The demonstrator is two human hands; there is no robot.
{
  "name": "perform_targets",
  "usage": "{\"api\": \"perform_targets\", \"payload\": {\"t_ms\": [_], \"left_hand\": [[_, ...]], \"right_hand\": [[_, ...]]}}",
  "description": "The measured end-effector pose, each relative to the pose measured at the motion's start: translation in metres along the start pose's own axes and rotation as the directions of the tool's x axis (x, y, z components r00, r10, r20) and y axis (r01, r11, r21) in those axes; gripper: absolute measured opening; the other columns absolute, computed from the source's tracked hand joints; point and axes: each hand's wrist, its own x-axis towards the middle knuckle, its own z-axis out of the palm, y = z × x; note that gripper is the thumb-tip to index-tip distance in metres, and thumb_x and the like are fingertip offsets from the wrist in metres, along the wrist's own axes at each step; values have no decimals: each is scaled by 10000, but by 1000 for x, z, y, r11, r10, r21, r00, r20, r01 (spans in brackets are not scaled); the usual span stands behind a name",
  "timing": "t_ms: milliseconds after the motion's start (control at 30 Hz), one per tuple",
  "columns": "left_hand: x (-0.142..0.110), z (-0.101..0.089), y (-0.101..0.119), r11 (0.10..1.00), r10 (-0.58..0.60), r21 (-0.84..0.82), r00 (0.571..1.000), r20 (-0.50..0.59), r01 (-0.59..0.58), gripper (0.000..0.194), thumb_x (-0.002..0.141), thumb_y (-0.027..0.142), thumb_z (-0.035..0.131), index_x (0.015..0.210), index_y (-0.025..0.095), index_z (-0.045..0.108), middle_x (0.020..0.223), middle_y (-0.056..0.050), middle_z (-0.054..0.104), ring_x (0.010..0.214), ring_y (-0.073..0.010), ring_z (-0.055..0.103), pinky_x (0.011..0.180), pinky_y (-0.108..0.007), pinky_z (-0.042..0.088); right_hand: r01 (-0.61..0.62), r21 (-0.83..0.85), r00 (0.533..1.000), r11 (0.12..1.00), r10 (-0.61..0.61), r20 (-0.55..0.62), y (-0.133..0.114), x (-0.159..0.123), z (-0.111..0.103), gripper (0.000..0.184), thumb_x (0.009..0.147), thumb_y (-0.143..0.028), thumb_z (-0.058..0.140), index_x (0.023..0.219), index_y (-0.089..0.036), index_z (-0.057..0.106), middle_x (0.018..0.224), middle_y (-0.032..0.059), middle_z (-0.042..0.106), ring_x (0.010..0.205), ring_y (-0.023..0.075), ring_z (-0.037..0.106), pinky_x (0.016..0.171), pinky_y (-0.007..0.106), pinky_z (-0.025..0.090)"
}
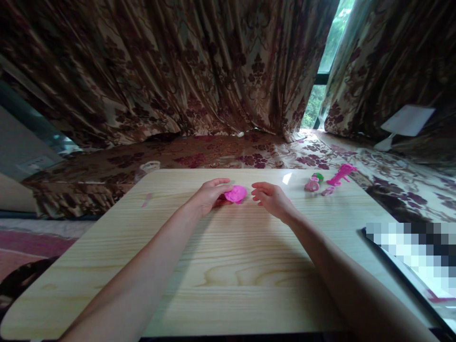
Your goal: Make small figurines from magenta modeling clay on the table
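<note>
A flattened, bright pink lump [236,194], soft-looking like modelling clay, is at the middle of the wooden table's far half. My left hand [213,194] grips its left edge between thumb and fingers. Just to the right of the lump is my right hand [268,195], apart from it, with fingers loosely curled and spread and nothing visible in them. A small bit of pink shows beside my right wrist. Whether the lump touches the tabletop is hard to make out.
On the table [245,266], a pink toy tool [340,175] lies at the far right beside a small pink-and-green item [313,182]. A thin pink strip [146,199] lies at left. A dark-edged, blurred-out device [409,266] sits at the right edge. Patterned curtains [221,66] hang behind.
</note>
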Motion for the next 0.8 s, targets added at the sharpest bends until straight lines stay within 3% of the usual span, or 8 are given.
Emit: {"api": "perform_targets", "payload": {"t_ms": [133, 233, 467, 800], "left_hand": [[-4, -7, 2, 965, 12, -261, 988, 156, 29, 303, 766, 178, 600, 1067, 180, 567, 933, -59, 667, 751, -121, 649, 632, -230, 548], [-9, -9, 1, 882, 44, -464, 962, 269, 89, 295, 778, 132, 585, 1069, 180, 585, 942, -51, 668, 779, -117, 649, 654, -218, 560], [-12, -1, -4, 824, 27, -541, 943, 331, 166, 271, 785, 84, 561, 1034, 178, 610, 857, -24, 682, 686, -92, 640, 663, -212, 565], [-14, 1, -5, 797, 74, -580, 926, 371, 169, 273, 796, 70, 543, 1047, 158, 608, 876, -23, 672, 720, -89, 635, 708, -220, 549]], "right_hand": [[-21, 124, 999, 992, 17, 40, -9, -5, 1, 287, 807, -262, 504, 1057, -141, 576, 887, 80, 683, 720, 132, 651, 558, 222, 512], [-15, 244, 998, 970, -2, 68, -21, -9, 6, 284, 798, -326, 535, 1015, -152, 591, 858, 58, 675, 722, 121, 634, 569, 210, 505], [103, 244, 994, 964, -108, 7, -31, -15, 13, 254, 739, -338, 608, 915, -155, 616, 759, 20, 665, 645, 104, 594, 554, 196, 457], [139, 224, 990, 965, -132, -45, -29, -15, 16, 237, 764, -357, 573, 869, -160, 652, 753, 25, 669, 653, 115, 594, 561, 204, 455]]}}
